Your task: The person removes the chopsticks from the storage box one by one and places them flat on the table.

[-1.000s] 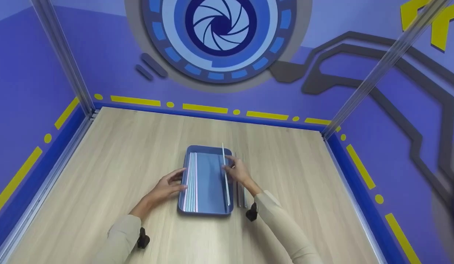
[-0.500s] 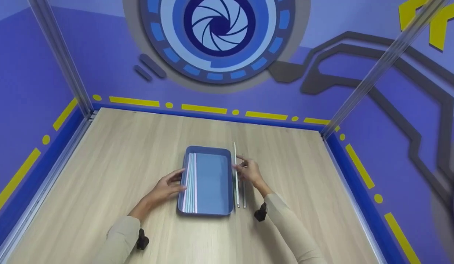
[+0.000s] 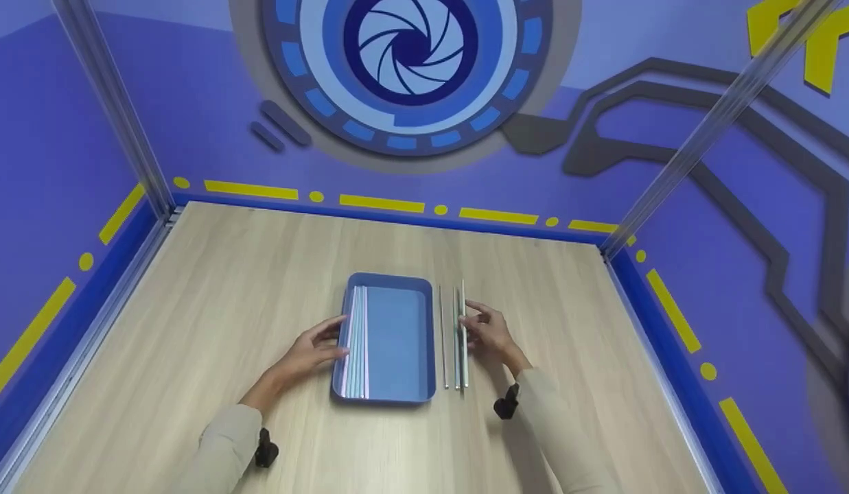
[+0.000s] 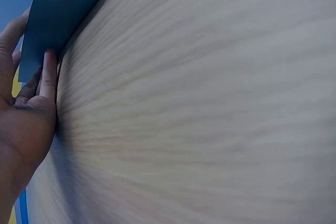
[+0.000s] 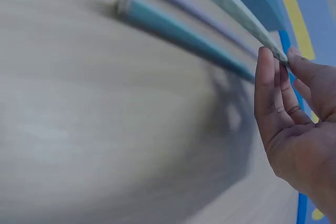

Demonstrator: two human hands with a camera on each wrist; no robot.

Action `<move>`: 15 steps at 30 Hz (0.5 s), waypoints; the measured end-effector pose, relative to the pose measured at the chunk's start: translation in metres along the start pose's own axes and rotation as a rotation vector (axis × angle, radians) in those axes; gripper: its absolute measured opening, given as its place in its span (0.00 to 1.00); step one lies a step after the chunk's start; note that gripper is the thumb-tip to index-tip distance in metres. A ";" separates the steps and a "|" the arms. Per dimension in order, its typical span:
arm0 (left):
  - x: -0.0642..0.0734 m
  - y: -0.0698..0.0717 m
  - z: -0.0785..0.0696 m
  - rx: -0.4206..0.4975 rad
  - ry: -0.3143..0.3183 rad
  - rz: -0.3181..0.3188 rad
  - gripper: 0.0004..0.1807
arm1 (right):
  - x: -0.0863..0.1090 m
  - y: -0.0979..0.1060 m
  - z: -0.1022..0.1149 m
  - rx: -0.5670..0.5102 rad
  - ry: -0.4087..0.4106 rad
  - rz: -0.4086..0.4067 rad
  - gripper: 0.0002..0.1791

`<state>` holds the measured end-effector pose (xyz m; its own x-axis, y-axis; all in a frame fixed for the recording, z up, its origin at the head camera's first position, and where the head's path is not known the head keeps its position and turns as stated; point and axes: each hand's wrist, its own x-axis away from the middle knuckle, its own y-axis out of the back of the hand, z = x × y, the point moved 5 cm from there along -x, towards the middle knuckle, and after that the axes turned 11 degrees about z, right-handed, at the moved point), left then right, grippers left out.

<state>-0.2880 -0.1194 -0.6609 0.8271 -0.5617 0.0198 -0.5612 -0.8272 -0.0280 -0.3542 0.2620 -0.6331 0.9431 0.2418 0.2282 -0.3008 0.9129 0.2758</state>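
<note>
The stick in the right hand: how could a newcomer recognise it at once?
On the wooden table, find the blue tray. To its right, the right hand pinches a pale green stick; the lavender stick and the teal stick beside it lie unheld.

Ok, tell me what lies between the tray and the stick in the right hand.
A lilac stick, nearer the tray, and a teal stick, nearer the held stick: the head view shows both on the table.

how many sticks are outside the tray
3: a pale green stick pinched in the right hand, and a lavender stick and a teal stick lying on the table between that hand and the tray.
</note>
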 end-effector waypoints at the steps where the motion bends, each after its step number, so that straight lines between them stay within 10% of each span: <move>1: 0.000 0.000 0.000 0.008 0.005 -0.001 0.43 | 0.000 0.002 -0.003 -0.006 0.001 0.000 0.28; 15: 0.000 0.000 0.002 -0.022 0.034 -0.015 0.43 | 0.005 0.002 -0.023 0.084 0.019 -0.091 0.26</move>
<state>-0.2876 -0.1194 -0.6628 0.8342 -0.5488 0.0545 -0.5493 -0.8356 -0.0053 -0.3471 0.2731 -0.6532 0.9695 0.1658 0.1807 -0.2234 0.9010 0.3719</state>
